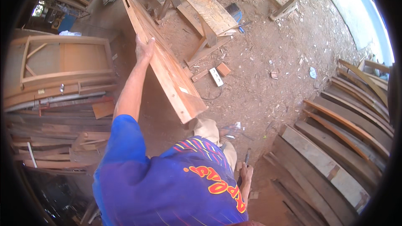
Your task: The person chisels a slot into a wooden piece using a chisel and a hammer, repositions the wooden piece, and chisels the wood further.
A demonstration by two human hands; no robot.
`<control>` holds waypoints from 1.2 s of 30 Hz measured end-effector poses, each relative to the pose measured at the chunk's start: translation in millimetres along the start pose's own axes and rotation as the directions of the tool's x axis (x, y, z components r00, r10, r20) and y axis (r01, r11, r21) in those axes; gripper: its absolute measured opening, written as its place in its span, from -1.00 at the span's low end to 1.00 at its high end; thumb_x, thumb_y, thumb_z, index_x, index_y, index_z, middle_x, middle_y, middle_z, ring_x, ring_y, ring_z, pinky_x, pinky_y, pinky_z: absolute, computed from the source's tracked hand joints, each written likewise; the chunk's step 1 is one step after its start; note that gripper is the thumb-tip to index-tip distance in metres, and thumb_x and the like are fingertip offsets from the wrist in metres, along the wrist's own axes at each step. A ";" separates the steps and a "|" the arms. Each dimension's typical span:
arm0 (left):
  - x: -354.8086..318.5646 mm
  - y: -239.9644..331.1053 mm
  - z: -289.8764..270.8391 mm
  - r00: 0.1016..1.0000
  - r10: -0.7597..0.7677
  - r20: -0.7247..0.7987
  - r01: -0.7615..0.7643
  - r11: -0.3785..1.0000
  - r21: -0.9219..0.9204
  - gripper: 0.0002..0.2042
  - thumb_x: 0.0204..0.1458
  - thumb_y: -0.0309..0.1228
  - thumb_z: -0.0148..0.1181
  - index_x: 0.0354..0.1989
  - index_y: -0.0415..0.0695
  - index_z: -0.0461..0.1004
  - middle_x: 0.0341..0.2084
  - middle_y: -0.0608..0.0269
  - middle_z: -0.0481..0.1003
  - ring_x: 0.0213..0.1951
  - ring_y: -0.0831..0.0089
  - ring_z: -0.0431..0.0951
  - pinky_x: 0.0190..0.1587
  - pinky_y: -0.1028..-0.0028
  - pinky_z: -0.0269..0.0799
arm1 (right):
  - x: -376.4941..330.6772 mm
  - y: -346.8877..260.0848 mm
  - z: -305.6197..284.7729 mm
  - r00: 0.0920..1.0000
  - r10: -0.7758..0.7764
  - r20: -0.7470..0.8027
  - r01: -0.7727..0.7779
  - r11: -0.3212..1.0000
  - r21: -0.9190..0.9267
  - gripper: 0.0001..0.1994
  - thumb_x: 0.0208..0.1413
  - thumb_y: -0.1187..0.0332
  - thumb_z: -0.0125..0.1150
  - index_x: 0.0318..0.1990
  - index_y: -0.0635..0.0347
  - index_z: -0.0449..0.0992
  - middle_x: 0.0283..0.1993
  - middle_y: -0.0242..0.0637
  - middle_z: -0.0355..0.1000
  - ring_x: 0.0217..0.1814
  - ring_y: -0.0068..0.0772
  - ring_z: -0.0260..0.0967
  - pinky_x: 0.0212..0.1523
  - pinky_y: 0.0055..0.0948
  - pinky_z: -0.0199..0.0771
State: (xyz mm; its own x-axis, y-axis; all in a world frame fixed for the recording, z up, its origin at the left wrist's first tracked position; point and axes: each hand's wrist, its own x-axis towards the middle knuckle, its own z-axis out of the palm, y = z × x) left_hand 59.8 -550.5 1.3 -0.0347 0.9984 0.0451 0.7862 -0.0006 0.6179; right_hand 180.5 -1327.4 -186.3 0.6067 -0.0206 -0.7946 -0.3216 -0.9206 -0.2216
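Note:
My left hand (145, 49) is closed over the upper edge of a long wooden door panel (167, 69), which is tilted and runs from the far left down to near my legs. A narrow slot is cut into its edge toward the far end. A small pale patch shows on its face near the close end. Low at my right side, my right hand (246, 175) is wrapped round a slim dark tool (248, 155) with a narrow end sticking up past the fingers. Its exact kind cannot be made out.
A rough wooden bench (203, 6) stands beyond the panel. A white power strip (216, 77) and an orange-brown block (223, 69) lie on the dirt floor. Stacked boards (326, 159) line the right. Framed panels (63, 60) and timber (54, 138) fill the left.

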 end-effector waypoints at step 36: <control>-13.7 11.4 2.8 0.957 -0.286 -0.045 0.288 0.956 0.060 -0.25 0.31 -0.25 0.11 0.58 -0.23 -0.07 0.53 -0.15 0.06 0.52 0.04 0.11 0.49 0.14 0.08 | 321.9 -804.6 -110.5 0.656 -0.578 0.485 0.711 0.688 -0.142 -0.72 0.16 0.16 0.25 -0.44 0.17 0.52 -0.62 -0.41 0.39 -0.62 -0.51 0.36 -0.56 -0.38 0.33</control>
State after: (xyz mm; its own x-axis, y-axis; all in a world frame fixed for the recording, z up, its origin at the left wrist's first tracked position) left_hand 71.0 -564.0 5.6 -0.2860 0.9532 -0.0977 0.7784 0.2906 0.5565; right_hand 714.9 -636.5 -201.3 0.2309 0.7079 -0.6674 0.3133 -0.7036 -0.6378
